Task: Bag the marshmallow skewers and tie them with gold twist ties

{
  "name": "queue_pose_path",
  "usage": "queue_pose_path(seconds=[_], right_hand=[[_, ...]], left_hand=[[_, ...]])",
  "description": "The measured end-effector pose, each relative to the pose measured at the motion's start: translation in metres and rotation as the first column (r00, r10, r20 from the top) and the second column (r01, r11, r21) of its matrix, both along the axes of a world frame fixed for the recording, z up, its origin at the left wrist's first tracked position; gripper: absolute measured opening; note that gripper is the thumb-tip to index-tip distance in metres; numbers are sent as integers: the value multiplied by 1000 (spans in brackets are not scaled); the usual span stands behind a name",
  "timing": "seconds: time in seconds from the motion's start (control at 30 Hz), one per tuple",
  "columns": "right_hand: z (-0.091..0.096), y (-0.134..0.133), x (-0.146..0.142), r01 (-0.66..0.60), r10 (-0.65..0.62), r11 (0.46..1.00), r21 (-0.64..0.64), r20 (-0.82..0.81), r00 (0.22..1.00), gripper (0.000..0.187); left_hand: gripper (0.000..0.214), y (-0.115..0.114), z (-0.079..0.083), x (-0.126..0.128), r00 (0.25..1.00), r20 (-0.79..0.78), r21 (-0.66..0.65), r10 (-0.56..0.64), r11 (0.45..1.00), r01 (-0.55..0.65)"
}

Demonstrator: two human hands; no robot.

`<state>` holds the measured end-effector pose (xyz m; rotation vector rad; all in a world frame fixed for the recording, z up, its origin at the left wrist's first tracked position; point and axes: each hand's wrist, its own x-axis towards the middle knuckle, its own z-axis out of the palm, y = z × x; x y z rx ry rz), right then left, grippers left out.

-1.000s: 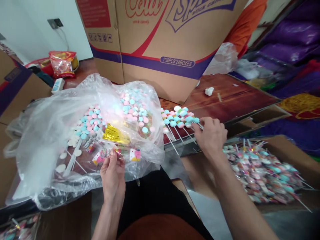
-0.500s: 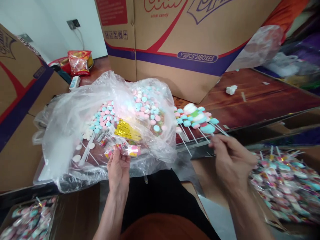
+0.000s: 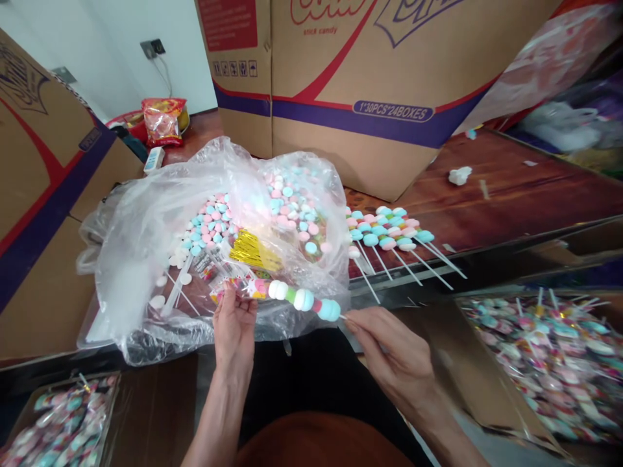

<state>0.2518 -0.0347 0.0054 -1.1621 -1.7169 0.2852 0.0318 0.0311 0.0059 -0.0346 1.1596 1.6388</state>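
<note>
My right hand point(image 3: 389, 350) pinches the white stick of a candy skewer point(image 3: 304, 299) with white, green, pink and blue pieces, held level in front of me. Its tip meets a small printed clear wrapper point(image 3: 238, 287) that my left hand point(image 3: 234, 324) holds by pinched fingers. Behind both lies a big clear plastic bag point(image 3: 146, 259) of loose pastel candies, with a bundle of gold twist ties point(image 3: 253, 251) on it. A row of unwrapped candy skewers point(image 3: 389, 235) rests on the wooden table's point(image 3: 511, 194) edge to the right.
A large printed cardboard box point(image 3: 370, 84) stands at the back, another carton point(image 3: 43, 194) at the left. Boxes of wrapped candy sticks sit at the right point(image 3: 549, 357) and lower left point(image 3: 58, 425). A red snack bag point(image 3: 163, 120) lies far back.
My right hand lifted one skewer from the row on the table and brought it left to the wrapper in my left hand. The left hand stayed in place.
</note>
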Motion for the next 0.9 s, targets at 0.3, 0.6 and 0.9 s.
queue_pose_path(seconds=[0.3,0.6,0.9], right_hand=[[10,0,6,5,-23,996,90,206,978,22],[8,-6,1,-22,12,998,59,169,986,27],[3,-5,-7,-1,-9,996,-85,-110,994,20]], left_hand=[[34,-4,-3,-3,947,-316,189,56,982,6],[41,-5,-11,-8,954,-299,111,14,994,21],[43,-1,-15,-17,965,-260,78,-34,995,56]])
